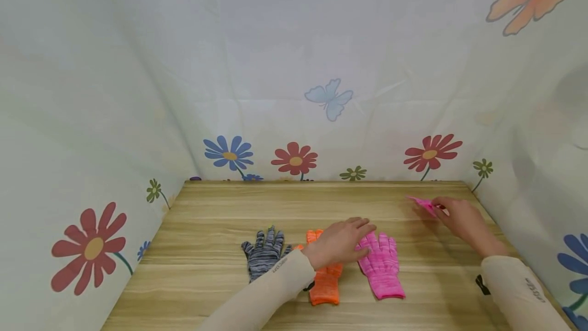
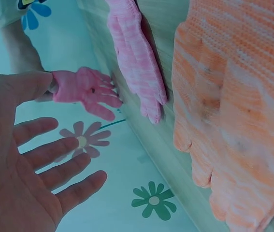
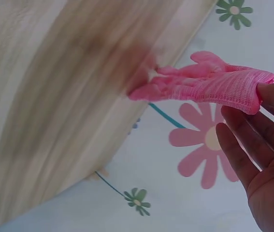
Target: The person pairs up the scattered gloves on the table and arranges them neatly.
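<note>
My right hand (image 1: 461, 217) pinches a pink knitted glove (image 3: 209, 84) by its cuff between thumb and fingers, above the table's right side. The glove's fingers point away from the hand, toward the tabletop. My left hand (image 1: 342, 239) hovers with fingers spread and holds nothing; in the head view it overlaps an orange glove (image 1: 325, 287) and the edge of a second pink glove (image 1: 383, 264). Both of these lie on the table with cuffs toward me. A grey striped glove (image 1: 264, 259) lies to the left, partly hidden by my left sleeve.
The wood-grain table (image 1: 220, 203) meets a pale curtain (image 1: 266, 65) printed with flowers and butterflies at its back and sides. A small black strap (image 1: 482, 285) shows at my right sleeve.
</note>
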Motion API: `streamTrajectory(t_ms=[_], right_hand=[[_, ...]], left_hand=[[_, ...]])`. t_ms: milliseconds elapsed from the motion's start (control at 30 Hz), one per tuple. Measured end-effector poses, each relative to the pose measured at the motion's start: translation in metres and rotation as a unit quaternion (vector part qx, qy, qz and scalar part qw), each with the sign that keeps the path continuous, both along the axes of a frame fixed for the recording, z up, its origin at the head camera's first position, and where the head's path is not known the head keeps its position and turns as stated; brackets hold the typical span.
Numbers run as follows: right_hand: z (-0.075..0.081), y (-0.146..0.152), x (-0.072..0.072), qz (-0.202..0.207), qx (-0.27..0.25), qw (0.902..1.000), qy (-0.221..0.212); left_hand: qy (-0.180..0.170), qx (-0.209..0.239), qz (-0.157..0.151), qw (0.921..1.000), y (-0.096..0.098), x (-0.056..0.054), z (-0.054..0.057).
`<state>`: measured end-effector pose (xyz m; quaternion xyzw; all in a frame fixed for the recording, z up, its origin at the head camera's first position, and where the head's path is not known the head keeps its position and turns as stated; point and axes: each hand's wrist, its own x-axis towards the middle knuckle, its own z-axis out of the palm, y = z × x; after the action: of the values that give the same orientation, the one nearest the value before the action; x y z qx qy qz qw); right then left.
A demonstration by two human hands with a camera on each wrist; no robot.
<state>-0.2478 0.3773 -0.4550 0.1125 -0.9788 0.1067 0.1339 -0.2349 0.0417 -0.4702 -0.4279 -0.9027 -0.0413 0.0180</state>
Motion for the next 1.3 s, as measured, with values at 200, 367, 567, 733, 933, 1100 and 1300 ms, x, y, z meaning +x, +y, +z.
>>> streamTrajectory(t_ms=[200,367,567,733,933,1100,1300], right_hand=[[0.012,-0.009,0.004,0.004,-0.007,1.0000,0.003],[0.020,-0.018,0.008,0.014,-0.012,0.9996,0.023],[0.033,-0.032,0.014,0.020,-0.007,0.9992,0.035],[0.042,-0.041,0.019,0.041,0.000,0.9970,0.066],[0.049,-0.051,0.024,0.071,-0.001,0.9929,0.095],[0.056,-0.059,0.028,0.079,0.000,0.9924,0.095],[0.061,-0.066,0.030,0.099,-0.003,0.9892,0.108]], left_hand=[[-0.006,0.002,0.005,1.0000,0.003,-0.002,0.001],[-0.016,0.012,0.017,0.9997,0.006,-0.003,0.004],[-0.013,0.026,0.016,0.9995,0.009,-0.007,0.004],[-0.014,0.048,0.008,0.9987,0.011,-0.011,0.002],[-0.023,0.078,0.019,0.9965,0.014,-0.015,0.006],[-0.019,0.106,0.038,0.9935,0.018,-0.020,0.010],[-0.013,0.146,0.040,0.9885,0.021,-0.029,0.013]])
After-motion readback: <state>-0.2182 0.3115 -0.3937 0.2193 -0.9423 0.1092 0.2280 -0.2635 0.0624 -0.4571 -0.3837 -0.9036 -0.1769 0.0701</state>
